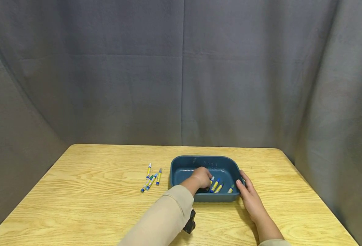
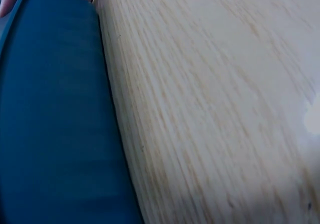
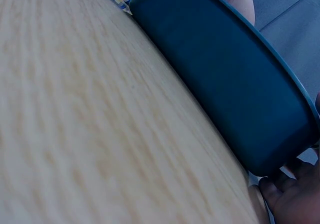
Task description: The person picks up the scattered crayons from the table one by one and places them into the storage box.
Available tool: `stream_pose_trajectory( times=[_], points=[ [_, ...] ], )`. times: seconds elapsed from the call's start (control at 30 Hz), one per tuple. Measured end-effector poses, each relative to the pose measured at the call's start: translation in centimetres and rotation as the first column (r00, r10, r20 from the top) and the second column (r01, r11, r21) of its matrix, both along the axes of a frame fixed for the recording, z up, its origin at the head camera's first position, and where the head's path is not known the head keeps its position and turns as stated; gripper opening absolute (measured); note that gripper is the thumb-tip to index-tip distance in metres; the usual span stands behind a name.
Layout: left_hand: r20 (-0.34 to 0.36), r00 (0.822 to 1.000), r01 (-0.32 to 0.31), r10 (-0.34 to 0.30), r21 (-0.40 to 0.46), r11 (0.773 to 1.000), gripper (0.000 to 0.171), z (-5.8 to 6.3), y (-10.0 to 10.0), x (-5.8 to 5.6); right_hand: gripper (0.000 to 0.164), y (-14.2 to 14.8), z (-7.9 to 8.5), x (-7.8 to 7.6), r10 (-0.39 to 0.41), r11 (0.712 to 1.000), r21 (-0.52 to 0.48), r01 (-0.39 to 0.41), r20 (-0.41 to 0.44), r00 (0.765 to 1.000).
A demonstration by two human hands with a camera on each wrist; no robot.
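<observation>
A dark teal tray (image 1: pixel 181 199) stands on the table, its outer side filling much of both wrist views. My left hand (image 1: pixel 202 177) reaches over the near rim into it, fingers bent down around a pale-tipped crayon (image 1: pixel 212 179); the fingertips are partly hidden. Just right of that hand lie a blue-tipped crayon (image 1: pixel 214 185) and a green-tipped crayon (image 1: pixel 219 187). Another green crayon (image 1: pixel 231 189) lies near the tray's right end. My right hand (image 1: pixel 252 200) grips the tray's right end, thumb at the rim and fingers along the outside.
Left of the tray, several crayons lie loose on the wooden table (image 1: pixel 92 198), among them a white-tipped crayon (image 1: pixel 148 171) and a grey-tipped crayon (image 1: pixel 158 177). Grey curtains (image 1: pixel 131 85) hang behind the table and at both sides.
</observation>
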State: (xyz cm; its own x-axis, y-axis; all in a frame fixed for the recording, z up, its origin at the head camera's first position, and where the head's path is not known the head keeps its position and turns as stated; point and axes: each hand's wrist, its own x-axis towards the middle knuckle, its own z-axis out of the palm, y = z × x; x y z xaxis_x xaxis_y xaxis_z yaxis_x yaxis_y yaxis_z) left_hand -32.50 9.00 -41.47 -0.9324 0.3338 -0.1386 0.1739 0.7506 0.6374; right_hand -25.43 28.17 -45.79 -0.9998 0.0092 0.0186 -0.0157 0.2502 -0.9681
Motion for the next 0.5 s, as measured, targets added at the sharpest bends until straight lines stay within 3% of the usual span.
stream_pose_trajectory(
  times=[0.23, 0.5],
  points=[
    [-0.014, 1.0, 0.012, -0.013, -0.045, 0.999, 0.03, -0.05, 0.1, -0.11, 0.064, -0.03, 0.09, -0.06, 0.002, 1.0, 0.0, -0.002, -0.001, 1.0],
    [0.031, 1.0, 0.001, -0.002, 0.019, 1.0, 0.029, 0.46, -0.58, -0.11, 0.064, 0.07, -0.09, -0.22, 0.007, 1.0, -0.001, -0.007, 0.004, 1.0]
  ],
)
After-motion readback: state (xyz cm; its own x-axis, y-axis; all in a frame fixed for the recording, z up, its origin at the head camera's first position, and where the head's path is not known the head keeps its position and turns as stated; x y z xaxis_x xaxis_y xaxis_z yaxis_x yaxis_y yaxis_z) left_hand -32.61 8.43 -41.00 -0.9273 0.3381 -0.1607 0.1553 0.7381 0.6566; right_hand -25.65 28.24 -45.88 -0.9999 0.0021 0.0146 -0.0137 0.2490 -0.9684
